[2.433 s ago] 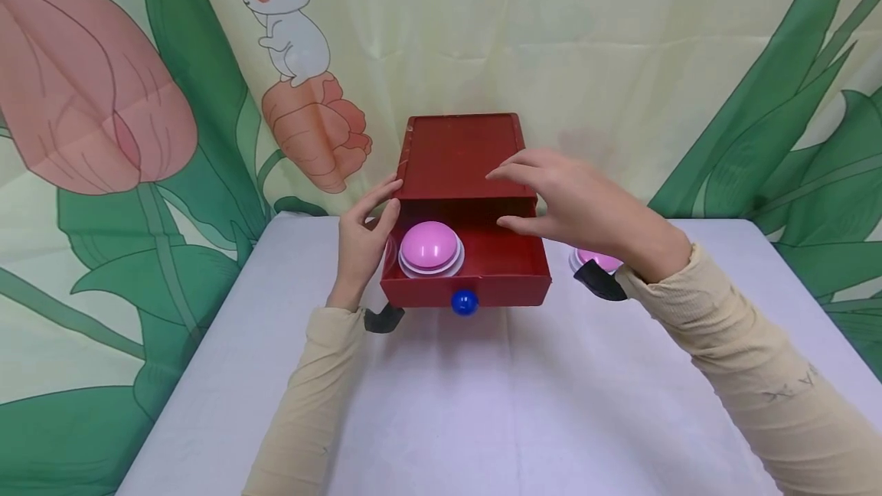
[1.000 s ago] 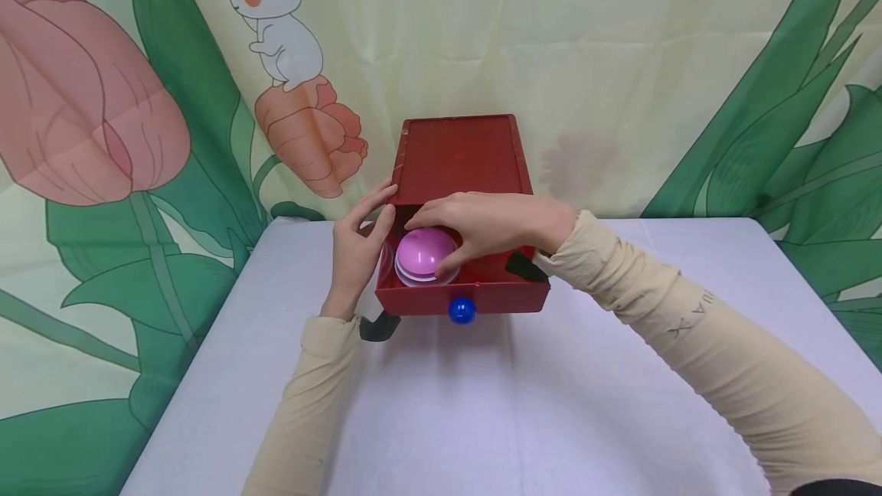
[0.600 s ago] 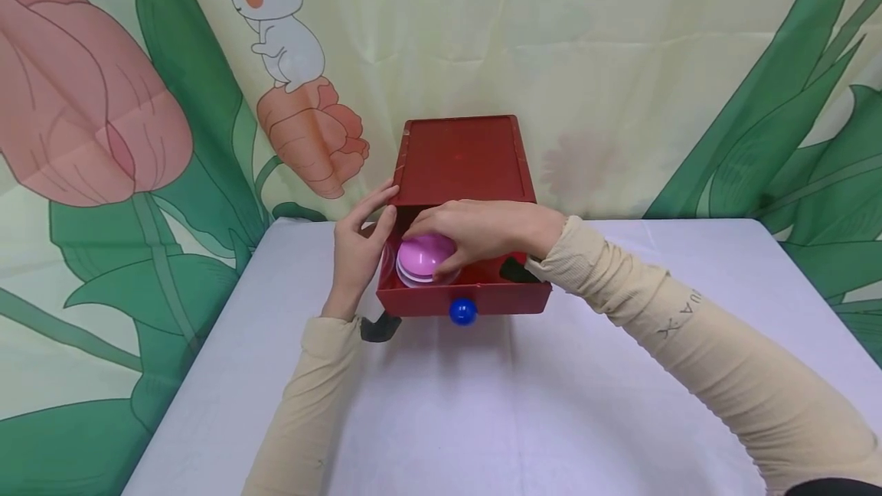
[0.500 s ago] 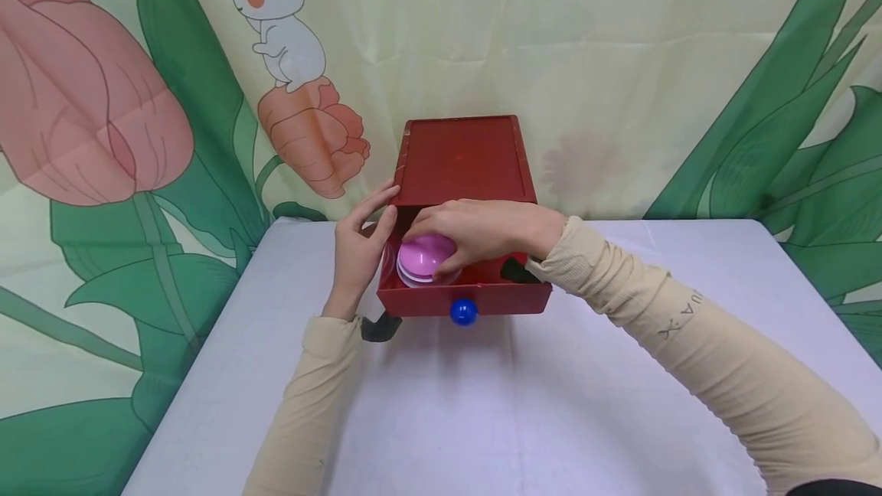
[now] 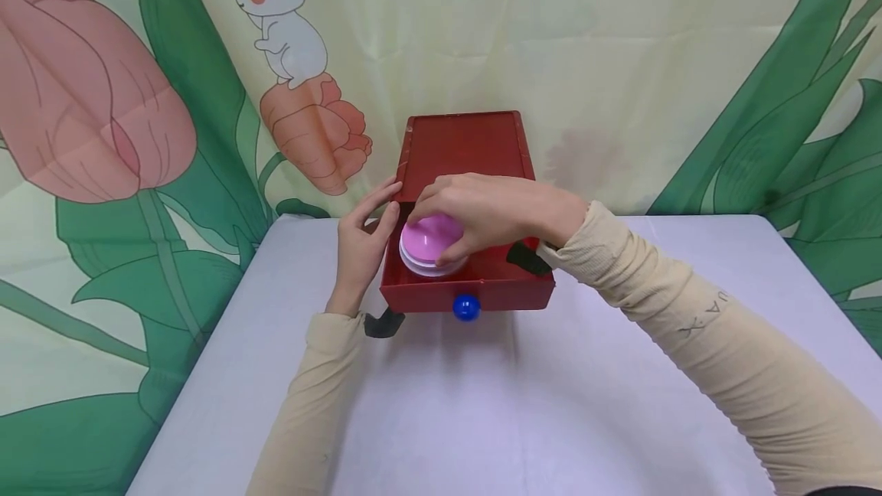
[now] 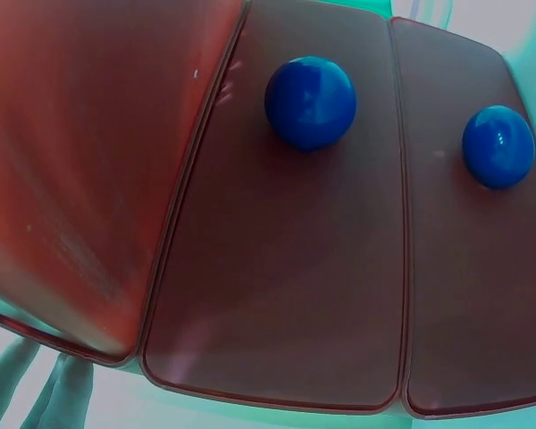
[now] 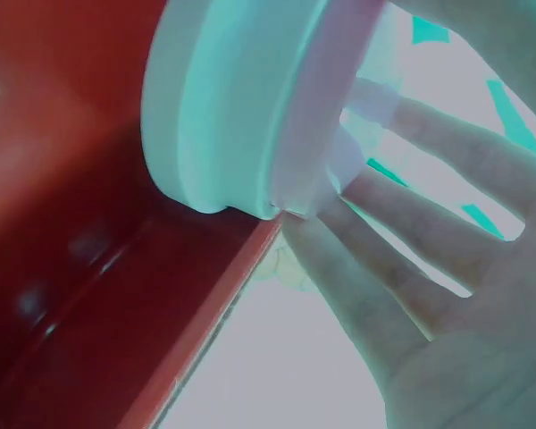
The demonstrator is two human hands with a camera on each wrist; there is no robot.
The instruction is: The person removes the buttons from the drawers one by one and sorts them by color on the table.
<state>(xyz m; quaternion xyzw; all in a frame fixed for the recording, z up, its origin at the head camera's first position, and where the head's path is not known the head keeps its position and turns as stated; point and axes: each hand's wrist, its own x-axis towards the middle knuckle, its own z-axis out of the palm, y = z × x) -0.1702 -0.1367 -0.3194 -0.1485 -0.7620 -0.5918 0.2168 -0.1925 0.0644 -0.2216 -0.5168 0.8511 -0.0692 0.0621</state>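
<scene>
A round button (image 5: 429, 242) with a glossy pink dome and white base is at the left end of the open top drawer (image 5: 499, 296) of a red cabinet (image 5: 475, 144). My right hand (image 5: 492, 209) grips it from the right, fingers over the far side and thumb at the near side. In the right wrist view the white base (image 7: 237, 107) stands close to the drawer wall, fingers spread along the dome side. My left hand (image 5: 360, 243) rests against the cabinet's left side, fingers mostly straight; its fingertips (image 6: 67, 393) show low in the left wrist view.
A blue knob (image 5: 466, 308) sits on the pulled-out drawer's front. Below it are two shut drawers with blue knobs (image 6: 311, 103). The cabinet stands on a white-covered table (image 5: 441, 404), before a printed curtain (image 5: 620, 60). A black strap (image 5: 529, 258) hangs at my right wrist.
My right hand has come left from above the drawer's right side, grasped the pink-domed button and raised it slightly. The second pink button seen earlier at right is no longer visible. Left hand stays put.
</scene>
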